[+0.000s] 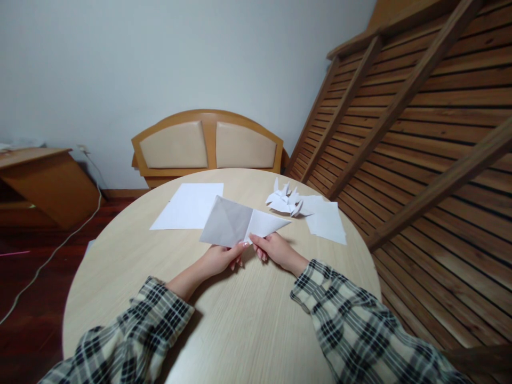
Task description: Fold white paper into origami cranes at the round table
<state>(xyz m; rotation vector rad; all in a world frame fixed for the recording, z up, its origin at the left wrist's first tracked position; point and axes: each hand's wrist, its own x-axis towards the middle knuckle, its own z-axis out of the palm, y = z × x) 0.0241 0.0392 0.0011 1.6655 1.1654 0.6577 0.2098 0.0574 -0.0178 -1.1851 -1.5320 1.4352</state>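
Note:
A creased, partly folded sheet of white paper [230, 220] is held up a little above the round table, its left part a square and its right part tapering to a point. My left hand [224, 257] pinches its lower edge, thumb in front and fingers behind. Just to the right, my right hand [278, 250] grips the same edge near the middle crease. Both hands nearly touch. Behind the folded paper, a flat stack of white paper [188, 205] lies on the table, its right corner partly hidden.
Several folded paper pieces [285, 200] sit in a pile at the back right, beside loose white sheets [326, 218]. The round wooden table [240, 330] reaches a headboard [208, 138]. Slatted wooden panels [420, 133] lean on the right; a cable [52, 261] crosses the floor on the left.

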